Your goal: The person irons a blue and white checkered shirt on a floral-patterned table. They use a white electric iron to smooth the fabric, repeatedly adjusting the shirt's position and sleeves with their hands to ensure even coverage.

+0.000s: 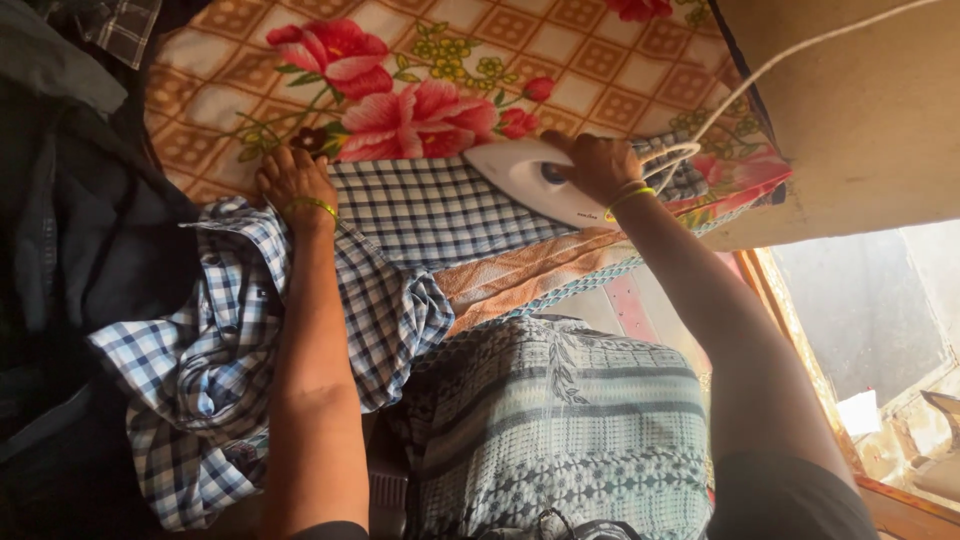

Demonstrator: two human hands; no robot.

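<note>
White iron (530, 178) sits on the blue checked shirt (420, 210), right hand (598, 165) closed round its handle. Left hand (295, 180), fingers spread flat, presses the shirt against the floral blanket (300, 60); the rest of the shirt hangs over the blanket's near edge.

Bare floral cloth (560, 70) lies open beyond the iron (530, 180); bunched checked shirt (230, 350) crowds the left.

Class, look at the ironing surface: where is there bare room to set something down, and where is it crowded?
Bare: the floral cloth beyond the iron and checked shirt, toward the far edge. Crowded: between left hand and right hand, and the near left, where the shirt hangs bunched against the dark clothes.
</note>
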